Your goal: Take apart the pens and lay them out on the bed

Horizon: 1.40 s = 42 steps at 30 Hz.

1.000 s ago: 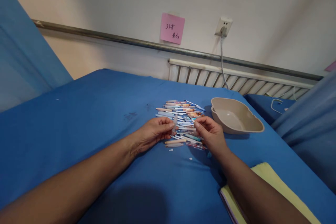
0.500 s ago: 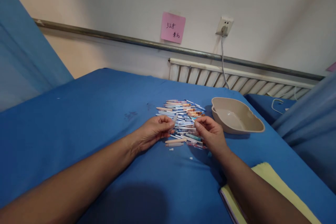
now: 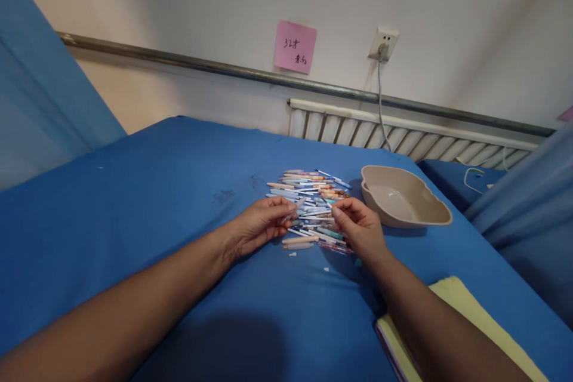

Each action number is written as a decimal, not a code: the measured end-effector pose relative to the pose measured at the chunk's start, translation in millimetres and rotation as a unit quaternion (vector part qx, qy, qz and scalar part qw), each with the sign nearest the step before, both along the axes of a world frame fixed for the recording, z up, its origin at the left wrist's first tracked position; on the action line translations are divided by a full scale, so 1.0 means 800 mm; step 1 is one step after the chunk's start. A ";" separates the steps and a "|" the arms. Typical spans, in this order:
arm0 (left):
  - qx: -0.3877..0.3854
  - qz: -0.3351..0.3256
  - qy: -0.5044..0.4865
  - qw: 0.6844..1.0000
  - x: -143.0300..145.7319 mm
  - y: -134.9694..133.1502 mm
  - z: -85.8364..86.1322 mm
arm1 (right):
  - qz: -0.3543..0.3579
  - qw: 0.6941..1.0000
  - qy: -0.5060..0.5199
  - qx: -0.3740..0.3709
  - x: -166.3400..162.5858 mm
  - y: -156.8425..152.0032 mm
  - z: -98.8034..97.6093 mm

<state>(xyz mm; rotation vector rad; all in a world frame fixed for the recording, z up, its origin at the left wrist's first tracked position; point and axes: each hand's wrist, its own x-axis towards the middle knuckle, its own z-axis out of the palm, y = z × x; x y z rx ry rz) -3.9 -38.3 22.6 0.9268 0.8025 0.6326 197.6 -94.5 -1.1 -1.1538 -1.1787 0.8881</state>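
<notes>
Between the thumb and fingers of my left hand is a small clear pen barrel, tilted up to the right. My right hand pinches a thin white pen refill with a dark tip, pointing up and left. The two pieces are apart. Beneath and behind both hands lies a spread of pens and white refills in blue, peach, orange and clear colours. Small white pen tips rest on the blue sheet in front of the pile. My fingers partly hide what they hold.
A beige basin stands right of the pens. A yellow cloth or pad lies under my right forearm. The blue-covered surface meets a wall with a radiator, metal rail and plugged socket. Blue curtains hang at both sides.
The pen barrel in my left hand has turned and shifted slightly between the fingers. My right hand stays almost still with the refill.
</notes>
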 end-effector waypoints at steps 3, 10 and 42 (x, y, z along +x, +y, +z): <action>0.023 -0.012 0.012 1.000 -0.001 0.003 0.001 | -0.002 1.000 -0.003 0.004 0.000 0.000 0.000; 0.389 -0.072 0.301 0.868 -0.037 0.028 0.016 | 0.007 1.000 -0.008 -0.001 0.000 -0.001 0.001; 0.268 -0.008 0.150 0.952 -0.032 0.027 0.021 | 0.052 0.998 -0.028 0.018 -0.006 0.000 -0.011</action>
